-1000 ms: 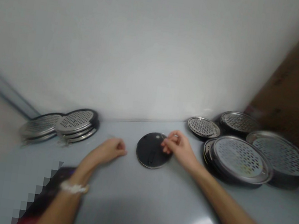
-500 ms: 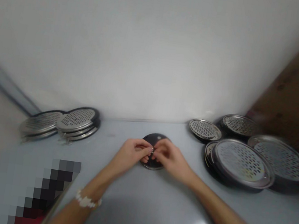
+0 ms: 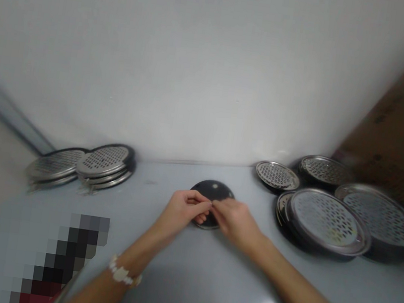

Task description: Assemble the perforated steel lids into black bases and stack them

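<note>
My left hand (image 3: 187,208) and my right hand (image 3: 234,219) meet fingertip to fingertip over a round black disc (image 3: 215,189) that lies on the table. Both hands are closed in a pinch. Whatever sits between the fingertips is too small and too covered to name. The near part of the disc is hidden behind my fingers; pale spots show on its dark face. Around my left wrist is a white beaded bracelet (image 3: 120,274).
Round perforated metal plates are stacked to the left (image 3: 105,162) and right (image 3: 324,219), with a smaller perforated plate (image 3: 277,176) farther back. A white wall (image 3: 211,82) rises behind the grey table (image 3: 169,277). Brown board (image 3: 395,138) stands at right. A pixelated patch covers the lower left.
My right hand has turned, its fingers now drawn in against my left fingertips. My left hand has shifted slightly right. The disc and plates stay where they were.
</note>
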Demonstrator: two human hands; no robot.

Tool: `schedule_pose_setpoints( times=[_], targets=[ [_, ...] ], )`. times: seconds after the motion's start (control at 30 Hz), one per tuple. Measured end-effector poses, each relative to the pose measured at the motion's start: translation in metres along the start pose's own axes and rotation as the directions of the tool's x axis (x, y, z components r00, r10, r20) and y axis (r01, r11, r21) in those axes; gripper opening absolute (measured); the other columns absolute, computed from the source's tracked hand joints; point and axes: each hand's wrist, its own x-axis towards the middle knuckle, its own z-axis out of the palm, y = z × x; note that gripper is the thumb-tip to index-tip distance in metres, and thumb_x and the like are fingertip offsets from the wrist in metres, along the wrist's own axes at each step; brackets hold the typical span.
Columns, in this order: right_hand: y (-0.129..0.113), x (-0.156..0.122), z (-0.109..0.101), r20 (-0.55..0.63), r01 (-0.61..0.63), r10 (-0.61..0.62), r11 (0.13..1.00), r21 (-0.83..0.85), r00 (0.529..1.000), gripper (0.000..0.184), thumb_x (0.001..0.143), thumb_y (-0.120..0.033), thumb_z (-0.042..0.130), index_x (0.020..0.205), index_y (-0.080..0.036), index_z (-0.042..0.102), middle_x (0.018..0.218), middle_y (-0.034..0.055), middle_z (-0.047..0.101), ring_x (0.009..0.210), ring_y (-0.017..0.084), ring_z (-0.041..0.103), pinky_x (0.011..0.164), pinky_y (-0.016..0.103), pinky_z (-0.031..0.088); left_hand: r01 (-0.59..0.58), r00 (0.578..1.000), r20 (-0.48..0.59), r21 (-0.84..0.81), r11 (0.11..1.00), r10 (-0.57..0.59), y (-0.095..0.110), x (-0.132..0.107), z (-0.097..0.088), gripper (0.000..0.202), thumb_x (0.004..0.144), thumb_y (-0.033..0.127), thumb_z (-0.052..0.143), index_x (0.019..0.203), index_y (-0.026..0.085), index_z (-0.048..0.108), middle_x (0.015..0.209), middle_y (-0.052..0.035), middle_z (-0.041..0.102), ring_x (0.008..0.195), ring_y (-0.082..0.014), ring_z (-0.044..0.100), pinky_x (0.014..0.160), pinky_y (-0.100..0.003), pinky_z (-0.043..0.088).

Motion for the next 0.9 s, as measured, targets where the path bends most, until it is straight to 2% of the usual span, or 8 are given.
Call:
schedule_pose_setpoints(
  times=[0.2, 0.33, 0.47, 0.57, 0.67, 0.77, 0.9],
  targets=[
    [0.000, 0.000, 0.003, -0.027, -0.001, -0.002, 0.995, -0.102, 1.000, 0.020, 0.104, -0.019, 0.046, 0.094, -0.017, 0.064, 0.079, 0.0063, 0.069, 0.073, 0.018, 0.062, 0.067, 0.028, 0.038, 0.038, 0.997, 0.068, -0.036, 0.999, -0.035, 0.005, 0.002, -0.006, 0.030, 0.065, 0.038, 0.084, 0.077, 0.013, 0.073, 0.066, -0.0026, 0.070, 0.055, -0.0109, 0.060, 0.056, -0.023, 0.049],
    [0.001, 0.000, 0.001, -0.041, -0.011, 0.006, 0.993, -0.115, 0.999, 0.021, 0.104, -0.018, 0.045, 0.093, -0.017, 0.062, 0.078, 0.0056, 0.070, 0.071, 0.017, 0.061, 0.066, 0.028, 0.038, 0.036, 0.998, 0.054, -0.071, 0.997, -0.032, 0.003, 0.004, -0.009, 0.035, 0.064, 0.035, 0.086, 0.088, 0.016, 0.068, 0.062, 0.0013, 0.068, 0.051, -0.0095, 0.058, 0.052, -0.020, 0.046],
    [0.000, 0.001, -0.001, -0.016, -0.038, 0.037, 0.989, -0.140, 0.999, 0.023, 0.103, -0.018, 0.044, 0.089, -0.017, 0.062, 0.077, 0.0050, 0.070, 0.069, 0.016, 0.062, 0.065, 0.028, 0.037, 0.029, 0.999, 0.037, -0.049, 0.998, -0.027, -0.002, 0.005, -0.008, 0.029, 0.064, 0.030, 0.084, 0.080, 0.016, 0.065, 0.060, 0.0014, 0.068, 0.048, -0.0087, 0.057, 0.049, -0.019, 0.045],
    [-0.002, 0.001, -0.001, 0.000, -0.042, 0.042, 0.988, -0.146, 0.999, 0.022, 0.102, -0.016, 0.045, 0.088, -0.017, 0.063, 0.077, 0.0052, 0.070, 0.070, 0.017, 0.063, 0.065, 0.028, 0.037, 0.041, 0.999, -0.004, -0.010, 0.999, -0.041, -0.004, 0.006, -0.006, 0.024, 0.063, 0.029, 0.084, 0.079, 0.014, 0.074, 0.060, -0.0015, 0.070, 0.051, -0.0105, 0.060, 0.053, -0.022, 0.049],
    [-0.004, 0.001, -0.002, 0.010, -0.037, 0.039, 0.987, -0.153, 0.999, 0.021, 0.101, -0.015, 0.046, 0.089, -0.017, 0.064, 0.078, 0.0059, 0.071, 0.070, 0.017, 0.063, 0.065, 0.029, 0.037, 0.050, 0.998, -0.039, -0.010, 0.999, -0.050, -0.006, 0.007, -0.004, 0.025, 0.062, 0.029, 0.086, 0.080, 0.013, 0.079, 0.070, -0.0055, 0.075, 0.058, -0.0134, 0.065, 0.060, -0.026, 0.055],
    [-0.006, 0.001, -0.003, 0.022, -0.037, 0.041, 0.985, -0.168, 0.999, 0.020, 0.100, -0.015, 0.047, 0.090, -0.017, 0.064, 0.078, 0.0065, 0.071, 0.070, 0.018, 0.063, 0.065, 0.029, 0.037, 0.063, 0.997, -0.031, -0.029, 0.998, -0.064, -0.008, 0.008, -0.004, 0.026, 0.062, 0.028, 0.087, 0.083, 0.014, 0.081, 0.078, -0.0077, 0.078, 0.065, -0.0153, 0.069, 0.067, -0.027, 0.058],
    [-0.008, 0.001, -0.005, 0.032, -0.052, 0.059, 0.980, -0.191, 0.998, 0.019, 0.099, -0.014, 0.049, 0.088, -0.017, 0.064, 0.077, 0.0063, 0.071, 0.070, 0.018, 0.063, 0.065, 0.029, 0.036, 0.080, 0.997, -0.017, -0.034, 0.996, -0.081, -0.009, 0.006, -0.002, 0.024, 0.063, 0.026, 0.086, 0.083, 0.014, 0.081, 0.076, -0.0072, 0.078, 0.065, -0.0146, 0.070, 0.068, -0.026, 0.059]
  ],
)
